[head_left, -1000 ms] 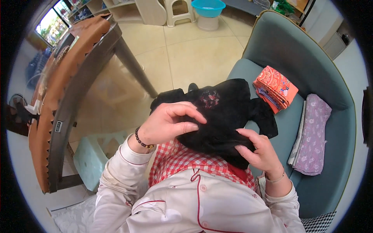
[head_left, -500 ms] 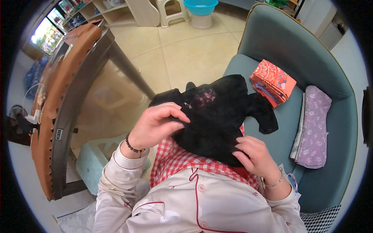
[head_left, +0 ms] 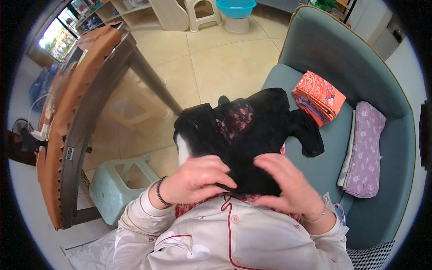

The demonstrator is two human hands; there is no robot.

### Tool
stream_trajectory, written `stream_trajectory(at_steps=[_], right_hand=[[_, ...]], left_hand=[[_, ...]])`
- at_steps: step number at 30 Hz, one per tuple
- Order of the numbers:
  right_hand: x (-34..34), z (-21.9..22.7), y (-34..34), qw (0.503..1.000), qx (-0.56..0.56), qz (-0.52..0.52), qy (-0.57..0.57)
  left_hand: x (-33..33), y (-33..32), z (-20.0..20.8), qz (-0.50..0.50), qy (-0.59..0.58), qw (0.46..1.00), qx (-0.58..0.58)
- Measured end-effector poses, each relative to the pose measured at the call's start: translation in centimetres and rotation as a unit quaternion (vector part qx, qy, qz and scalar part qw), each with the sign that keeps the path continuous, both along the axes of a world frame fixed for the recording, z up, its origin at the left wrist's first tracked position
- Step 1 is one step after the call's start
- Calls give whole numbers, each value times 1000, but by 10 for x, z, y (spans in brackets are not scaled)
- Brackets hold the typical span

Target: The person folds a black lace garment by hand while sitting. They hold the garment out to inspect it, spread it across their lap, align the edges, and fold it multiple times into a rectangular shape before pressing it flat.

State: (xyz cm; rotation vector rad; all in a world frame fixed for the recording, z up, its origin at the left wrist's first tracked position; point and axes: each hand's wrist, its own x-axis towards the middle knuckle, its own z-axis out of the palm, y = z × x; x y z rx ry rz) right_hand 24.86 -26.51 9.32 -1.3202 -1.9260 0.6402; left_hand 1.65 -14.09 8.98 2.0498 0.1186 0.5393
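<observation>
Across my lap lies a black short-sleeved top (head_left: 256, 135) with a red floral patch on its chest, one sleeve reaching over the sofa seat. My left hand (head_left: 200, 180) is closed at the top's near left edge, fingers curled round the cloth. Over its near right part, my right hand (head_left: 290, 186) has thumb and fingers wide apart and is slightly blurred. Beneath the top, a bit of red-and-white checked cloth (head_left: 182, 209) shows on my lap. Something white (head_left: 183, 150) is visible beside the top's left edge.
On the grey-blue sofa (head_left: 342, 54) lie a folded orange patterned cloth (head_left: 319, 94) and a folded lilac flowered cloth (head_left: 366, 148). A table (head_left: 74, 121) with a brown cover stands at left, above a pale green stool (head_left: 112, 189). A blue basin (head_left: 236, 8) is farther off.
Both hands have come nearer my body and closer together, and the right one has spread its fingers. The top's near edge is drawn in, showing more of the floral patch.
</observation>
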Motion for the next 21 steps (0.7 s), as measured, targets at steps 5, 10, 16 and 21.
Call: stream_trajectory(at_steps=[5, 10, 16, 21], right_hand=[[-20, -17, 5, 988, -92, 39, 118], [-7, -20, 0, 956, -206, 39, 206], [-27, -12, -1, 984, -116, 101, 92], [-14, 3, -14, 989, -103, 92, 47]], left_hand=[[9, -11, -5, 67, -26, 997, -3], [-5, -16, -14, 64, -28, 998, 7], [27, -31, -7, 60, -59, 996, 3], [35, -12, -6, -66, -49, 997, -9]])
